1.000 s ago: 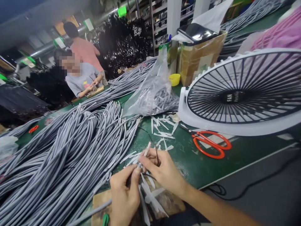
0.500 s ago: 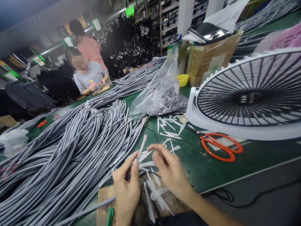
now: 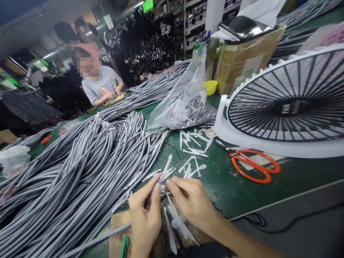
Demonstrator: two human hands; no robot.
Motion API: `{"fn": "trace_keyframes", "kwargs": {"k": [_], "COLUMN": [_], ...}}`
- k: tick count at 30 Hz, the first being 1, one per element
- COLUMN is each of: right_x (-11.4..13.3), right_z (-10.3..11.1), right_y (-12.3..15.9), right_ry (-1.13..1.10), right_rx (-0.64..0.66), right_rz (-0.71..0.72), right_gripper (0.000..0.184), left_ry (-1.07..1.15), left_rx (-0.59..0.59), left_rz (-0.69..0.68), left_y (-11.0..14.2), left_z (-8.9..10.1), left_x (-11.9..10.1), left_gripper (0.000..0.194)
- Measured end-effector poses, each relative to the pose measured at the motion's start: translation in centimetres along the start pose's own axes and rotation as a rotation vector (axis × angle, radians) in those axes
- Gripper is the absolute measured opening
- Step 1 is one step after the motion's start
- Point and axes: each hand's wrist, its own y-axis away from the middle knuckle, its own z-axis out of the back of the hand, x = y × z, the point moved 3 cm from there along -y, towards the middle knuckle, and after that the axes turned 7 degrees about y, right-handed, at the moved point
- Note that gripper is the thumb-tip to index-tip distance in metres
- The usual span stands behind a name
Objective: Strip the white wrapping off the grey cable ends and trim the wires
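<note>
My left hand (image 3: 145, 215) pinches the end of a grey cable (image 3: 102, 238) that runs off to the lower left, its stripped whitish tip (image 3: 166, 165) sticking up past my fingers. My right hand (image 3: 192, 202) is closed in a pinch at the base of that tip, touching the left hand's fingertips. Both hands hover over a small wooden board (image 3: 118, 229) strewn with grey sheath strips (image 3: 176, 222). A green-handled tool (image 3: 124, 247) lies on the board by my left wrist.
A big heap of grey cables (image 3: 75, 172) fills the left of the green table (image 3: 242, 193). Orange scissors (image 3: 252, 165), a white fan (image 3: 285, 107), a plastic bag of offcuts (image 3: 185, 104) and a cardboard box (image 3: 247, 53) stand to the right. A seated person (image 3: 99, 86) works at the far side.
My right hand has come back from a short way off and now pinches the cable tip beside the left hand's fingers. The camera has shifted slightly.
</note>
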Motion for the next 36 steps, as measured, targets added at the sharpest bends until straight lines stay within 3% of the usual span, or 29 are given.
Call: {"fn": "trace_keyframes", "kwargs": {"k": [5,12,20,26,32,36], "right_x": [0.0,0.1,1.0,1.1,2.1,1.7], "right_z": [0.1,0.3,0.2,0.3,0.3,0.1], "right_y": [0.1,0.4,0.6,0.2,0.4,0.4], "right_ry": [-0.022,0.014,0.213,0.192,0.298,0.261], "right_rx": [0.002,-0.027,-0.200,-0.246,-0.311,-0.236], "right_rz": [-0.001,0.060,0.327,0.267,0.462,0.377], "right_gripper": [0.037,0.038,0.034,0.037,0.035,0.035], "left_ry": [0.022,0.013,-0.108,-0.251,-0.193,-0.137], "left_rx": [0.011,0.124,0.032,-0.060,-0.117,-0.162], "left_rz": [0.024,0.064,-0.077,-0.231,-0.224,-0.196], "left_y": [-0.1,-0.2,0.0,0.4,0.1,0.0], "left_z": [-0.1,-0.6,-0.4,-0.2,-0.1,0.4], "left_x": [-0.4,-0.7,-1.6,-2.4,-2.6,-1.9], "left_gripper": [0.024,0.024,0.025,0.021,0.022,0.019]}}
